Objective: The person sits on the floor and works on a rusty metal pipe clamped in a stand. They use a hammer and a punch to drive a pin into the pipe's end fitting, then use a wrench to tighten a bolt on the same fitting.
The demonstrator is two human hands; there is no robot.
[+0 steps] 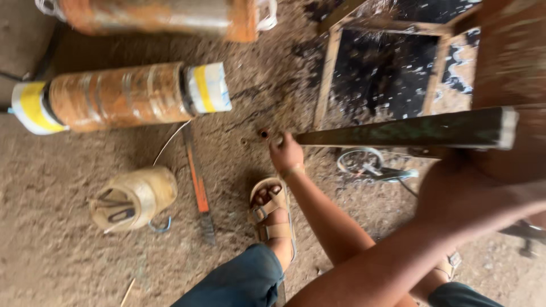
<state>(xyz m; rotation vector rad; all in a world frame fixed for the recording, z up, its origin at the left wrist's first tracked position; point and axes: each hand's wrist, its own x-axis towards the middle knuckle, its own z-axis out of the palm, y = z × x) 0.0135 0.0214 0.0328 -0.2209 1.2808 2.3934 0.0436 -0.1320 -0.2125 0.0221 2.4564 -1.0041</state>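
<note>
My right hand [286,152] reaches down to the dirt floor, with a thin band on its wrist. Its curled fingers are at the near end of a long dark green bar [398,132] that runs off to the right with a pale tip. Whether the fingers grip the bar's end is unclear. A small brown ring [263,134] lies on the ground just left of the fingertips. My sandalled left foot [272,211] stands right below the hand. My left hand is out of sight.
Two rusty orange cylinders [122,95] [153,16] with taped ends lie at the upper left. A tan pouch of tools [133,196] and an orange-handled blade [198,185] lie to the left. A wooden frame [327,74] over black sheeting and a wire coil [361,161] are to the right.
</note>
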